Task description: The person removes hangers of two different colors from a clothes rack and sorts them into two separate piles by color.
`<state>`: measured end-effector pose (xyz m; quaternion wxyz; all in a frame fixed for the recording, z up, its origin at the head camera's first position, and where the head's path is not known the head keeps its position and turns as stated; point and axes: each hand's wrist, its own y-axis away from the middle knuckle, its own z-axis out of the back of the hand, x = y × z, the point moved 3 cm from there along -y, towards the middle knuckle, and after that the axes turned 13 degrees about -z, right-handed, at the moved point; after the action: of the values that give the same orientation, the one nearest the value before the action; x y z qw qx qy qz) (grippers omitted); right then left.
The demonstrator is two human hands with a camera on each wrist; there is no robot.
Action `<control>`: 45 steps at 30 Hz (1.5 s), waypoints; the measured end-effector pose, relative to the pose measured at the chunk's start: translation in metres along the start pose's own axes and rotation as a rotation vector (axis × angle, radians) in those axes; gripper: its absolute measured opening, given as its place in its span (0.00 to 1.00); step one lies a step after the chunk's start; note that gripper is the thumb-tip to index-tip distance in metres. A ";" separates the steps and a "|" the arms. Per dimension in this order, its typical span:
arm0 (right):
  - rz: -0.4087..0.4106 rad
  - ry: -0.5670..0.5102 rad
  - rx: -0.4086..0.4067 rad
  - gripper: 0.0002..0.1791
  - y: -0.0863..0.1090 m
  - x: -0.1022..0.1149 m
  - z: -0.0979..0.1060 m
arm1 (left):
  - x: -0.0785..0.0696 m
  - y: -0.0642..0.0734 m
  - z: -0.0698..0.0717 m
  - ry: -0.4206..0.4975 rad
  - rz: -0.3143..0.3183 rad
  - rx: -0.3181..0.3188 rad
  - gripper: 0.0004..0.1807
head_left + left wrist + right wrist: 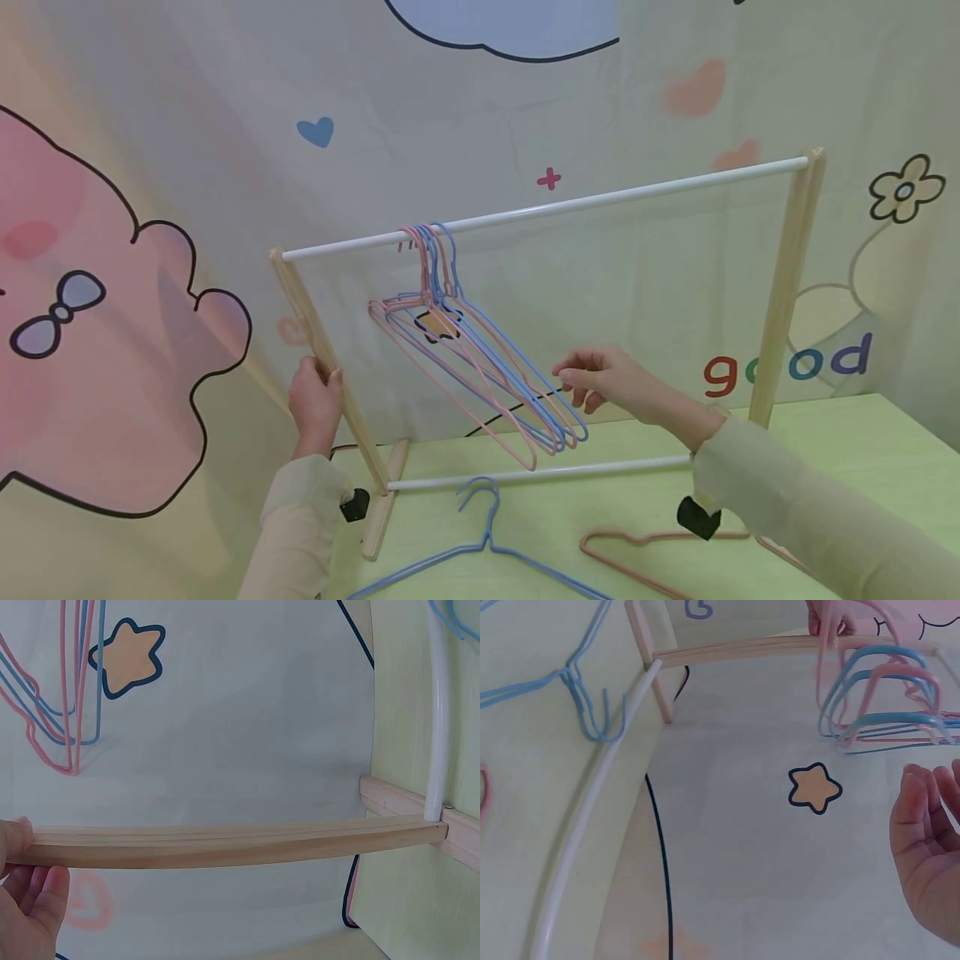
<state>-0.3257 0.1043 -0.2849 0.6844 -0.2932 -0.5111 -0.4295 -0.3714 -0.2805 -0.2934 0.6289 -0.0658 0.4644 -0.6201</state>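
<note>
Several pink and blue hangers [480,358] hang bunched by their hooks on the white top rail [622,198] of a small clothes rack, toward its left end. My left hand [315,400] grips the rack's left wooden post [225,844], thumb on one side and fingers on the other. Beside the lower right ends of the hangers is my right hand [611,383], its fingers loosely bent and holding nothing. In the right wrist view, a gap shows between the fingertips [913,787] and the hangers.
On the green table [840,467] a blue hanger [487,546] lies in front of the rack. To its right is a pink-brown hanger [637,537], partly hidden by my right sleeve. The rack's lower white bar [540,475] runs close over the table. Behind hangs a printed cloth [525,117].
</note>
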 end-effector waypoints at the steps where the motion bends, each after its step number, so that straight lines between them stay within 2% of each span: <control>1: -0.005 0.000 0.009 0.17 -0.001 0.004 0.000 | 0.000 0.000 0.000 0.000 0.000 0.000 0.11; 10: -0.063 0.059 0.059 0.18 -0.012 0.023 -0.007 | 0.000 -0.001 0.000 -0.010 -0.007 -0.009 0.10; 14: -0.087 0.080 0.067 0.13 -0.016 0.026 -0.011 | 0.001 0.000 -0.001 -0.012 -0.004 -0.004 0.11; 18: -0.077 0.116 0.044 0.07 -0.015 0.030 -0.012 | 0.000 0.001 -0.002 -0.005 0.004 0.005 0.11; 23: -0.036 0.127 0.002 0.06 -0.007 0.036 -0.006 | 0.000 0.001 -0.002 0.002 0.011 -0.001 0.11; 28: -0.001 0.138 -0.015 0.04 0.002 0.035 0.002 | -0.001 0.000 0.000 -0.006 -0.025 -0.032 0.10; 33: 0.008 0.184 -0.045 0.04 0.013 0.024 0.015 | 0.000 0.001 0.000 -0.014 -0.039 -0.037 0.10; 45: 0.015 0.278 -0.084 0.03 0.045 0.000 0.050 | -0.002 0.001 0.000 0.001 -0.023 -0.025 0.10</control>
<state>-0.3077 0.1670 -0.2679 0.7388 -0.2631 -0.3906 -0.4821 -0.3703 -0.2791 -0.2930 0.6207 -0.0788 0.4716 -0.6214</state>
